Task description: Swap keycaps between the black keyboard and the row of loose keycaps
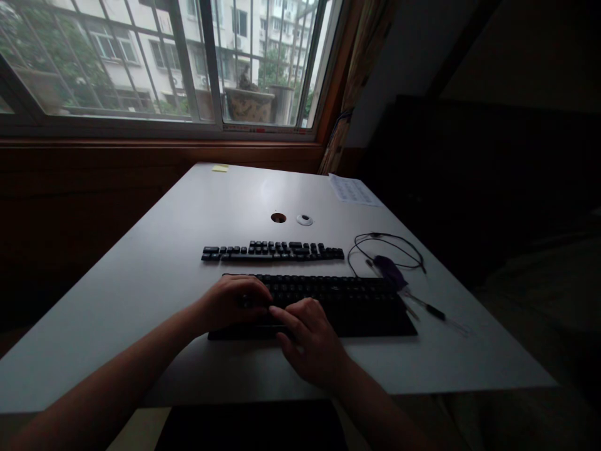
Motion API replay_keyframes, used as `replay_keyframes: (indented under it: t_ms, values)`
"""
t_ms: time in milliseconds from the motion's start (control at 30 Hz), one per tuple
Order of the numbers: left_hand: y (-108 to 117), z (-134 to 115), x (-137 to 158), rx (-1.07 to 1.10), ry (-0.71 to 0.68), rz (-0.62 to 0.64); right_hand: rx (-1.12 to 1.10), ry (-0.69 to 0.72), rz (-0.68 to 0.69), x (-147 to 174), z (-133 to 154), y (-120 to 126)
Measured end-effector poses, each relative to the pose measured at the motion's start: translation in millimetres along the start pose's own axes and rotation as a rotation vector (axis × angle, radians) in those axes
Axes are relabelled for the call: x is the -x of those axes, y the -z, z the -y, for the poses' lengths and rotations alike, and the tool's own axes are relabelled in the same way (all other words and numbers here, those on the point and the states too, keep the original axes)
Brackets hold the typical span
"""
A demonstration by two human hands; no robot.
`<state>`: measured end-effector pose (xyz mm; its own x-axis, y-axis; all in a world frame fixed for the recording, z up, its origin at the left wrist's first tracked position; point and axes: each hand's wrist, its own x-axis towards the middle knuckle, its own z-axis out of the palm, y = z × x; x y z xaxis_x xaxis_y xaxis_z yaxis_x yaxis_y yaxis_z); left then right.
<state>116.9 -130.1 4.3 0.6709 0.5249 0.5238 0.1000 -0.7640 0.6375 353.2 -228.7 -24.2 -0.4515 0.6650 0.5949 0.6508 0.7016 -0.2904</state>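
A black keyboard (pixel 366 313) with a wide front rest lies before me on the white table. My left hand (pixel 237 304) is over its left part, fingers curled and thumb bent in. Something small and dark seems to be within those fingers, too dim to make out. My right hand (pixel 312 341) reaches in from the right with its index finger stretched out to the left fingertips. Its thumb stands apart, and nothing shows in its grip. Behind the keyboard, loose black keycaps (pixel 295 250) stand in rows. My hands cover the keyboard's left keys.
Right of the keyboard lie a looped black cable (pixel 399 235), a purple item (pixel 389 270) and a thin tool with a black handle and wire end (pixel 436 312). Farther back are a round hole (pixel 278 218), a white ring cover (pixel 305 220), printed paper (pixel 354 190) and yellow notes (pixel 220 168).
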Motion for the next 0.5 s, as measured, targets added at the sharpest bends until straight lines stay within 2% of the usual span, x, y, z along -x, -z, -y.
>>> replay_keyframes:
  t_ms: [233, 500]
  values:
    - [-0.1, -3.3, -0.7, -0.011, -0.015, 0.013, 0.022, -0.028, 0.024, -2.1, 0.4, 0.4]
    - [3.0, 2.0, 0.3, -0.015, 0.007, -0.026, 0.004, 0.017, -0.051, -2.1, 2.5, 3.6]
